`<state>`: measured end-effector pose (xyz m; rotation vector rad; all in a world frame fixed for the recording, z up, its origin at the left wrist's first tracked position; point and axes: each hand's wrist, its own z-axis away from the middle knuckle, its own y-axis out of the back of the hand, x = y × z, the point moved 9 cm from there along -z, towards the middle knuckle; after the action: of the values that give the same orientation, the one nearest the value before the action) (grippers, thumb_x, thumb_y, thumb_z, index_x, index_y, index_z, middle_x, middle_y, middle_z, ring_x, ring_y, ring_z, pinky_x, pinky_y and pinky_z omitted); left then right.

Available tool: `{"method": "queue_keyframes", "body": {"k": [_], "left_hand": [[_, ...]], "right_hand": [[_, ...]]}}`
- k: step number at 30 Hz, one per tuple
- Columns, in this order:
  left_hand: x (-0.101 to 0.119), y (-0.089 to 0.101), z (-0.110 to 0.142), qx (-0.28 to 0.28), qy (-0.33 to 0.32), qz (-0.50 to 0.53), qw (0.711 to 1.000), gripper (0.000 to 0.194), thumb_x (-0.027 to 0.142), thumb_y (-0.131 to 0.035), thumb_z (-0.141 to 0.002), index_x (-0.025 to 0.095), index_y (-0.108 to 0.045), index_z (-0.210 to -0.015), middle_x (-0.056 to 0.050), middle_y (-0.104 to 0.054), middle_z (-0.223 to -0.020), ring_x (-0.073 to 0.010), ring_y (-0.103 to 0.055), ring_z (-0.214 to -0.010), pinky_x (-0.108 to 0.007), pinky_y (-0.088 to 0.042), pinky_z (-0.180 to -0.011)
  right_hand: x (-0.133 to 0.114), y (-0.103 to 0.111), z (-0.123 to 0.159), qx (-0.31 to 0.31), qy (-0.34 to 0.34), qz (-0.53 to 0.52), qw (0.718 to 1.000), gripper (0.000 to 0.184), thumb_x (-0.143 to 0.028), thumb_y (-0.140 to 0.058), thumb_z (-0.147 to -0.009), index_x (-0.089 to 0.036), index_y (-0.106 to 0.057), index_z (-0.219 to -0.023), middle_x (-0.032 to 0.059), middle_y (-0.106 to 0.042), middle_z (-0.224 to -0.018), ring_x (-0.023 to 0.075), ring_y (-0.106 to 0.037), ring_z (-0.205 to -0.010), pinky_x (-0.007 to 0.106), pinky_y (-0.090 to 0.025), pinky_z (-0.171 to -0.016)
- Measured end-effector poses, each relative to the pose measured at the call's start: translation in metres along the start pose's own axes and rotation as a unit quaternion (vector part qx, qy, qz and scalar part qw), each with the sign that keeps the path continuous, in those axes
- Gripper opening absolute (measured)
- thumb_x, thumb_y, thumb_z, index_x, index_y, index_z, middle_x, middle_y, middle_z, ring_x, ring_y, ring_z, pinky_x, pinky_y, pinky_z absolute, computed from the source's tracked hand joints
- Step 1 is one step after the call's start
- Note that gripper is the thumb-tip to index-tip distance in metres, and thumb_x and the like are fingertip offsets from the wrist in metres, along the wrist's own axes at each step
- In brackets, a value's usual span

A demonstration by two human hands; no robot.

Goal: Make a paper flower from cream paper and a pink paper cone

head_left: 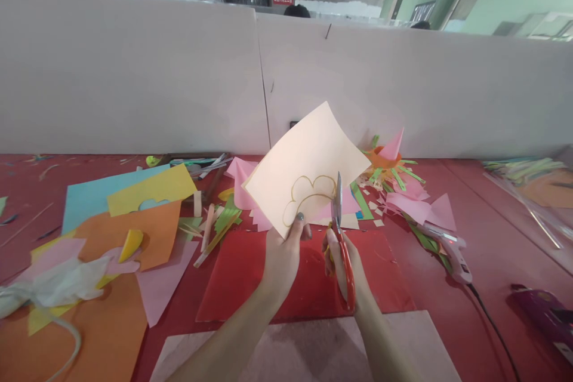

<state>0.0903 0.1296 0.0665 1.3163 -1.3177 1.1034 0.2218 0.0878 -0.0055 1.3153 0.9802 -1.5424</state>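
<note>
Extending both bare forearms up from the bottom edge, over a pale pink board [308,349] and a red board [242,286] just beyond. Gripping a cream sheet [308,149] by its bottom corner with the left hand [284,250], pressing the thumb on the front face beside a drawn scalloped outline [312,185]. Holding the sheet raised at center, tilting its long axis from lower left to upper right and pointing one corner upward. Closing the right hand [344,253] around the red-and-yellow handles of scissors [339,209], pointing the blades upward and away, running their long axis nearly upright with the tips leaning slightly left. Overlapping the sheet's lower right side with the blades in this view, not showing clearly whether paper is between them.

Having orange paper [102,328], blue paper [85,200], yellow paper [156,188] and a yellow curved piece [131,245] to the left. Having an orange craft piece [388,157] with green strips and a pink cone [394,144] beyond, to the right. Having a pink glue gun [457,258] on the red table [447,298], near a purple tool [539,307] farther right. Facing a pale partition [134,71].
</note>
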Motion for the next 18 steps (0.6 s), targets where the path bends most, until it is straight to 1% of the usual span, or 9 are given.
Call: {"method": "queue_keyframes", "body": {"k": [8, 13, 18], "left_hand": [[0.000, -0.002, 0.001, -0.002, 0.007, 0.008, 1.000, 0.034, 0.030, -0.048, -0.083, 0.018, -0.046, -0.051, 0.002, -0.047, -0.051, -0.0118, -0.048, -0.054, -0.023, -0.041, -0.059], [-0.002, -0.004, 0.002, -0.011, 0.000, 0.013, 1.000, 0.034, 0.032, -0.048, -0.084, 0.018, -0.047, -0.053, 0.002, -0.047, -0.052, -0.0114, -0.047, -0.055, -0.023, -0.041, -0.061], [-0.004, -0.007, 0.004, -0.017, 0.004, 0.017, 1.000, 0.034, 0.036, -0.049, -0.084, 0.018, -0.048, -0.055, 0.002, -0.048, -0.054, -0.0118, -0.048, -0.056, -0.024, -0.041, -0.061]], "right_hand": [[-0.002, 0.002, 0.002, 0.009, -0.001, 0.007, 1.000, 0.045, -0.064, -0.048, -0.077, -0.021, -0.041, -0.064, -0.0081, -0.034, -0.040, 0.0087, -0.032, -0.035, 0.021, -0.031, -0.036], [-0.007, 0.000, 0.006, -0.006, -0.008, -0.003, 1.000, 0.041, -0.060, -0.048, -0.080, -0.021, -0.041, -0.065, -0.0080, -0.038, -0.040, 0.0086, -0.034, -0.035, 0.021, -0.033, -0.037], [-0.010, -0.001, 0.008, -0.008, -0.017, -0.002, 1.000, 0.041, -0.059, -0.048, -0.080, -0.022, -0.040, -0.065, -0.0086, -0.036, -0.041, 0.0087, -0.034, -0.036, 0.021, -0.035, -0.038]]}}
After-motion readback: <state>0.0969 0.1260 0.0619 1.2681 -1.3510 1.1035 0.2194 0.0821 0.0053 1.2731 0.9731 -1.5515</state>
